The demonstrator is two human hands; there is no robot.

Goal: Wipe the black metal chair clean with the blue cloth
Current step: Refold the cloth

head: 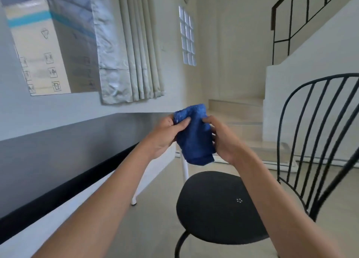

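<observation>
I hold a folded blue cloth (195, 135) up in front of me with both hands. My left hand (165, 135) pinches its upper left edge, thumb on the front. My right hand (223, 139) grips its right side. The cloth hangs in the air above the black metal chair (213, 205), well clear of it. The chair has a round black seat below my hands and a curved back of thin black bars (318, 133) at the right. Nothing touches the chair.
A long dark table top (58, 156) with white legs (184, 166) runs along the left wall. Behind it are a window with curtains (139, 43) and a cardboard box (40, 43). Stairs (242, 121) with a black railing (303, 14) rise at the back right.
</observation>
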